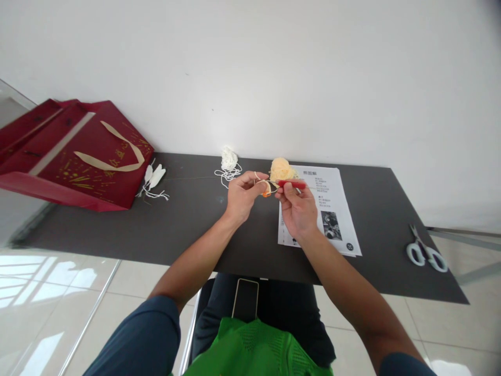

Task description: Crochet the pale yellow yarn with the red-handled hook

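My right hand is closed around the red handle of a crochet hook, which points left toward my other hand. Pinched in my left hand is a small crocheted piece in pale yarn with an orange part. A strand of pale yarn loops over the left fingers and hangs between the hands. Just behind the hands sits a ball of pale yellow yarn. Farther left, a white yarn bundle lies with loose strands trailing from it. The hook's tip is too small to make out.
Printed sheets lie under my right hand. Scissors rest near the table's right edge. A dark red gift bag lies at the left, beside small white pieces with strings. A phone is on my lap. The wall borders the table behind.
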`<state>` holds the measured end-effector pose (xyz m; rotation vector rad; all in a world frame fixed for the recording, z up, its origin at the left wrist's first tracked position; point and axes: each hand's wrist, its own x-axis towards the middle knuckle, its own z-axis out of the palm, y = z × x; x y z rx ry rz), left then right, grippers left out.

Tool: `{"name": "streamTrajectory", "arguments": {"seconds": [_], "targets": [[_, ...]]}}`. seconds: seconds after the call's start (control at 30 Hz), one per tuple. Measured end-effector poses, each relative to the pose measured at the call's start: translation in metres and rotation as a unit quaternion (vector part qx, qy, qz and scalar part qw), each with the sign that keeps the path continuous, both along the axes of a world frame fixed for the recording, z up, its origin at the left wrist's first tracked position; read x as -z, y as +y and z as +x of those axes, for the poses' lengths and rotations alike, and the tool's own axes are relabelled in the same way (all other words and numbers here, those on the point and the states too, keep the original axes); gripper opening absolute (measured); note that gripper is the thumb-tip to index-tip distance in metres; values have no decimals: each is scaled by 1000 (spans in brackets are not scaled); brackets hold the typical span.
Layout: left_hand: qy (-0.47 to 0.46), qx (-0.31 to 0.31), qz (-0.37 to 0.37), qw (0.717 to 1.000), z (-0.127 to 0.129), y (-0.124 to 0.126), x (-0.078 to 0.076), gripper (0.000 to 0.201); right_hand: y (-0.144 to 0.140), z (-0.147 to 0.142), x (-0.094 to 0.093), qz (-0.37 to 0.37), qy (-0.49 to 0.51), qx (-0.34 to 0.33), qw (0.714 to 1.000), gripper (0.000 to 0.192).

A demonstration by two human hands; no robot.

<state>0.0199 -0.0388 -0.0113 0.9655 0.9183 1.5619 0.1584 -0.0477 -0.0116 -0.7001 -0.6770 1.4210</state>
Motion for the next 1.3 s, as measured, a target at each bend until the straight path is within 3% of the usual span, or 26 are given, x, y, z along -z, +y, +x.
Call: {"name": "streamTrajectory", "arguments": {"seconds": [0.27,0.5,0.63,0.77,0.83,0.9,1.1,1.3], "targets": [[38,-6,15,999,-2,2,0,43,-4,-5,-1,24,-37,19,999,16],[23,3,-2,1000,0,-2,-6,40,-7,-7,5,81,-106,70,989,14],[-38,11,-11,999,2,-1,-7,41,-15,-4,8,144,-257,143,945,15],[-115,28,-55,991,1,0,-9,45,-17,1,12,302,-363,146,869,31],[-146,46,-80,985,0,0,-11,44,-16,3,13,326,-374,137,858,34],[-166,61,-97,979,-1,0,-13,42,-15,3,14,305,-354,125,875,29],[-151,68,-76,983,-4,1,-12,39,-8,-2,11,134,-183,67,972,18],[-113,65,-72,989,-1,0,-11,41,0,-1,3,86,-90,11,992,14]]}}
